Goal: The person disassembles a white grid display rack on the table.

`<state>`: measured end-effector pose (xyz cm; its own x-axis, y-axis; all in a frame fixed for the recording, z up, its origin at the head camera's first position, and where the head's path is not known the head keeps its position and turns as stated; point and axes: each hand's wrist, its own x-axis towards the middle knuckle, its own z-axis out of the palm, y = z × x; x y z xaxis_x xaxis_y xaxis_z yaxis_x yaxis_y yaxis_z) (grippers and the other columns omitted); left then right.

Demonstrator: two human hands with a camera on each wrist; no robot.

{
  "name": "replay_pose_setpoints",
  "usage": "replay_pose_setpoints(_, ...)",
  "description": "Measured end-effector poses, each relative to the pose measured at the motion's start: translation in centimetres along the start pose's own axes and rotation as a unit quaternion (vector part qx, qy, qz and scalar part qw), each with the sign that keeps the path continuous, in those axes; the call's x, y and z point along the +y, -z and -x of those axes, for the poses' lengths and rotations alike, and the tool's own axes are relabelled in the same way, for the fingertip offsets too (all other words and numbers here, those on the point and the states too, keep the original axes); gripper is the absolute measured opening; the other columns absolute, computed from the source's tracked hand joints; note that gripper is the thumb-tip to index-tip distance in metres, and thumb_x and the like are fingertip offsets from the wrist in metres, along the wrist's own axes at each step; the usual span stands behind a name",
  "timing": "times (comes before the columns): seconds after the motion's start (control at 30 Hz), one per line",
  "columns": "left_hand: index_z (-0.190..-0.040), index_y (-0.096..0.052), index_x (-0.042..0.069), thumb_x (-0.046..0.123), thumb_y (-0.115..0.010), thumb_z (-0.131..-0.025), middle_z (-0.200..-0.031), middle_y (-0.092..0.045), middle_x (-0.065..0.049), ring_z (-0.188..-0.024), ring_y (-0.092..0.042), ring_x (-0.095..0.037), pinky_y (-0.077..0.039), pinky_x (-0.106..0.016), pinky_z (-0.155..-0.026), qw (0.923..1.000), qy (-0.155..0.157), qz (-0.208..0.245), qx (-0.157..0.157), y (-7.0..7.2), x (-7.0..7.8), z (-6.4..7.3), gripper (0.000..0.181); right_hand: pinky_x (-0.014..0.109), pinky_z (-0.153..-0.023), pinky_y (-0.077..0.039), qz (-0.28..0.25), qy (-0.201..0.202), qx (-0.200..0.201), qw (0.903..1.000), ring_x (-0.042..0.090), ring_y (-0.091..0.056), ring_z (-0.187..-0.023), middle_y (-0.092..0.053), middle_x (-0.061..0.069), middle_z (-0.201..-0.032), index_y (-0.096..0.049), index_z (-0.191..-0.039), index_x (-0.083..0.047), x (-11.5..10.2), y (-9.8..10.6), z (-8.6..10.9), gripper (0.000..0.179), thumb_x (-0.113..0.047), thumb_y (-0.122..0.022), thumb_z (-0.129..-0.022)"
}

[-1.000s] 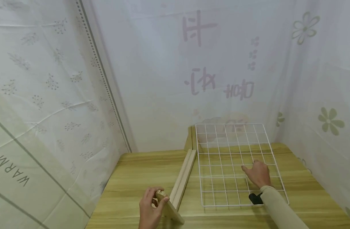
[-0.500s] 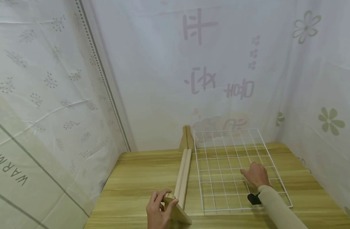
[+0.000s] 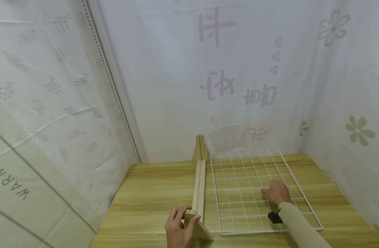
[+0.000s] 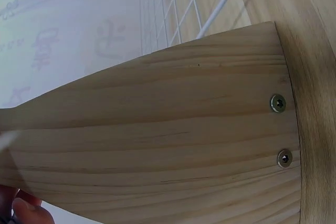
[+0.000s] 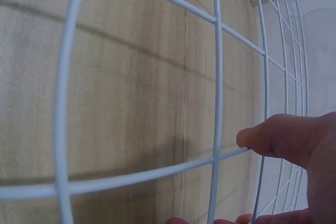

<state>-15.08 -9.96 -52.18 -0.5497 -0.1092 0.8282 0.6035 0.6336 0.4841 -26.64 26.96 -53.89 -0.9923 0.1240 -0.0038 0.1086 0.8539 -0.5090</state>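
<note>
A wooden stand has two long rails (image 3: 200,189) joining tapered end pieces, the far end piece (image 3: 201,151) by the back curtain. My left hand (image 3: 178,227) pinches the narrow top of the near end piece (image 3: 199,230) between thumb and fingers. In the left wrist view, that end piece (image 4: 157,124) fills the frame and shows two screws near its base. To the right of the stand is a white wire grid panel (image 3: 254,201). My right hand (image 3: 276,192) grips its wires from the right half, the thumb (image 5: 262,137) over a wire and fingers partly hidden.
The stand and grid are over a wood-grain table (image 3: 146,196). A pale printed curtain (image 3: 164,86) rises behind it, with patterned cloth (image 3: 65,103) on the left and flowered cloth (image 3: 359,89) on the right. A black strap piece (image 3: 274,217) hangs at the right wrist.
The grid's far edge has dropped and its near edge has come toward me. My left hand has shifted the stand's near end rightward, so the rails now run straighter away from me.
</note>
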Motion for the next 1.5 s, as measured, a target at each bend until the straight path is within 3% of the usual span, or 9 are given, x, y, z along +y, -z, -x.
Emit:
replay_pose_setpoints(0.17, -0.097, -0.072, 0.013, 0.03, -0.085, -0.079, -0.07, -0.042, -0.001, -0.055, -0.026, 0.004, -0.026, -0.001, -0.048, 0.9999, 0.013, -0.002, -0.005, 0.0, 0.2, 0.1, 0.028, 0.027, -0.048, -0.03, 0.003, 0.0, -0.001, 1.0, 0.011, -0.031, -0.051, -0.028, -0.006, -0.054, -0.032, -0.055, -0.018, -0.1, -0.4, 0.0, 0.047, -0.023, -0.07, -0.082)
replay_pose_setpoints(0.33, -0.096, -0.072, 0.014, 0.031, -0.084, -0.079, -0.072, -0.042, 0.006, -0.06, -0.019, 0.015, -0.023, 0.0, -0.047, 0.9998, 0.008, -0.02, -0.005, -0.1, 0.4, 0.1, 0.027, 0.025, -0.046, -0.029, 0.012, 0.015, 0.012, 0.9997, 0.01, -0.029, -0.048, -0.027, -0.007, -0.051, -0.032, -0.053, -0.019, -0.1, -0.8, 0.1, 0.048, -0.018, -0.07, -0.082)
replay_pose_setpoints(0.63, -0.097, -0.073, 0.016, 0.027, -0.088, -0.073, -0.073, -0.043, 0.007, -0.062, -0.018, 0.016, -0.024, -0.003, -0.046, 0.9998, 0.015, -0.016, -0.002, -0.4, 0.3, 0.2, 0.031, 0.026, -0.047, -0.027, 0.025, 0.029, 0.017, 0.9991, 0.01, -0.027, -0.05, -0.024, -0.007, -0.053, -0.031, -0.053, -0.02, 0.1, -0.7, 0.3, 0.045, -0.013, -0.068, -0.078)
replay_pose_setpoints(0.77, -0.097, -0.073, 0.017, 0.032, -0.086, -0.075, -0.073, -0.044, 0.007, -0.06, -0.022, 0.013, -0.025, -0.002, -0.047, 0.9998, 0.013, -0.015, 0.003, -0.4, 0.3, 0.2, 0.03, 0.026, -0.047, -0.026, 0.026, 0.029, 0.013, 0.9992, 0.011, -0.027, -0.05, -0.023, -0.007, -0.053, -0.03, -0.054, -0.02, 0.2, -0.8, 0.4, 0.042, -0.011, -0.065, -0.076)
replay_pose_setpoints(1.0, -0.098, -0.073, 0.018, 0.033, -0.086, -0.076, -0.072, -0.043, 0.005, -0.052, -0.032, -0.003, -0.026, -0.002, -0.049, 0.9999, 0.011, -0.005, 0.009, -0.4, 0.1, 0.2, 0.029, 0.026, -0.047, -0.027, 0.031, 0.019, 0.003, 0.9993, 0.011, -0.028, -0.05, -0.024, -0.007, -0.053, -0.03, -0.055, -0.02, -0.1, -0.8, 0.4, 0.043, -0.012, -0.065, -0.078)
replay_pose_setpoints(1.27, -0.096, -0.074, 0.012, 0.03, -0.088, -0.074, -0.072, -0.043, 0.005, -0.053, -0.032, -0.002, -0.027, -0.002, -0.049, 0.9998, 0.015, -0.008, 0.009, -0.3, 0.4, 0.1, 0.031, 0.026, -0.047, -0.027, 0.038, 0.014, 0.0, 0.9992, 0.01, -0.027, -0.05, -0.024, -0.008, -0.052, -0.031, -0.053, -0.02, -0.2, -0.8, 0.5, 0.042, -0.013, -0.064, -0.078)
replay_pose_setpoints(1.5, -0.097, -0.074, 0.016, 0.032, -0.087, -0.075, -0.072, -0.044, 0.006, -0.054, -0.034, -0.002, -0.028, -0.002, -0.049, 0.9998, 0.016, -0.01, 0.008, -0.4, 0.3, 0.1, 0.03, 0.025, -0.043, -0.028, 0.056, 0.019, -0.009, 0.9982, 0.011, -0.033, -0.048, -0.03, -0.007, -0.051, -0.035, -0.053, -0.019, 0.0, -1.1, 0.7, 0.046, -0.022, -0.073, -0.079)
